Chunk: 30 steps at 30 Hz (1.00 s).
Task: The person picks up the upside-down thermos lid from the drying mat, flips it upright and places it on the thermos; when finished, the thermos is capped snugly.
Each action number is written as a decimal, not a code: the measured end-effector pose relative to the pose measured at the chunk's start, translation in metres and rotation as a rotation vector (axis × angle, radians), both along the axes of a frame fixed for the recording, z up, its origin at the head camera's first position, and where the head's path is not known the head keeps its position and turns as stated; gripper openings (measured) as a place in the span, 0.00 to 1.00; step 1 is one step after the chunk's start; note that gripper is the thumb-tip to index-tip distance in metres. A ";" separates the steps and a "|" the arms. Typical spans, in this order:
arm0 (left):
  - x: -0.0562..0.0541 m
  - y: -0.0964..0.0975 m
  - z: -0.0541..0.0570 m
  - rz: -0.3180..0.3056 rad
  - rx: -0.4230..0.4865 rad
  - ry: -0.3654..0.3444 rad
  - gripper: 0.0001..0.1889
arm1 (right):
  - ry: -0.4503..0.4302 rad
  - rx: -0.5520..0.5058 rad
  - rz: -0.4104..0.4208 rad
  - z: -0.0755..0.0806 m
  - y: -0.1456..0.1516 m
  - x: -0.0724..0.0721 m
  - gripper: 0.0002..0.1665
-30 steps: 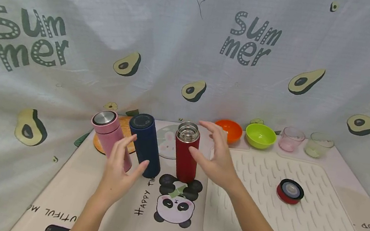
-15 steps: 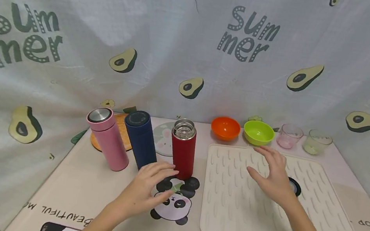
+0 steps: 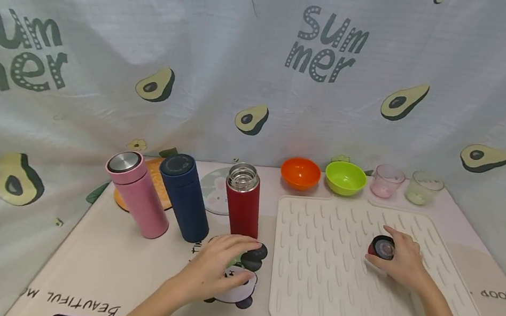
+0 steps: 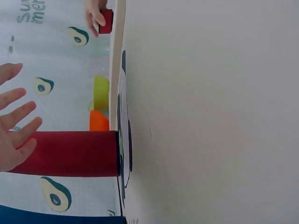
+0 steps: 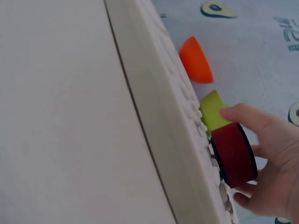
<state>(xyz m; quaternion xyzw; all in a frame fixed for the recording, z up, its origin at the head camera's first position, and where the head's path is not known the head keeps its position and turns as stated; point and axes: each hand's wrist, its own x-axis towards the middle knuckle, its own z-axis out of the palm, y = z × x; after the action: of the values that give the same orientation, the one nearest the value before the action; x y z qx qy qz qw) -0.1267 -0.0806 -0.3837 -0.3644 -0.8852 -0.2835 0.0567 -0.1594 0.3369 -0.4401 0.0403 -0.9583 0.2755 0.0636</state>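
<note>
My right hand (image 3: 401, 260) is around a red bottle lid (image 3: 383, 247) with a black rim, thumb and fingers on opposite sides of it, low over the ribbed mat. The red lid (image 5: 233, 155) also shows between thumb and fingers in the right wrist view. An uncapped red thermos (image 3: 245, 208), its steel mouth exposed, stands upright left of the mat. Just in front of it, my left hand (image 3: 215, 269) hovers with spread, gently bent fingers and nothing in them. Farther left stand a capped navy thermos (image 3: 186, 202) and a capped pink thermos (image 3: 140, 199).
The cream drying mat (image 3: 311, 296) covers the right side of the table. Along the back stand an orange bowl (image 3: 300, 174), a green bowl (image 3: 345, 178), a pink glass (image 3: 387, 181) and a greenish glass (image 3: 423, 188). A printed curtain (image 3: 199, 53) hangs behind.
My right hand has moved from beside the red thermos rightward to the lid and taken hold of it. The left hand has shifted right, to the front of the red thermos.
</note>
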 end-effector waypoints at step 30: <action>-0.016 0.021 -0.011 -0.074 0.327 -0.454 0.25 | 0.310 -0.220 0.229 0.048 -0.117 0.011 0.50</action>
<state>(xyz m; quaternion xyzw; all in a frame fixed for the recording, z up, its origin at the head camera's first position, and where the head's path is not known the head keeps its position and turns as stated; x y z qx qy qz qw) -0.1432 -0.0594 -0.3950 -0.3095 -0.8040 -0.4987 -0.0954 -0.1483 0.2202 -0.3918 0.1833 -0.8905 0.3744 0.1823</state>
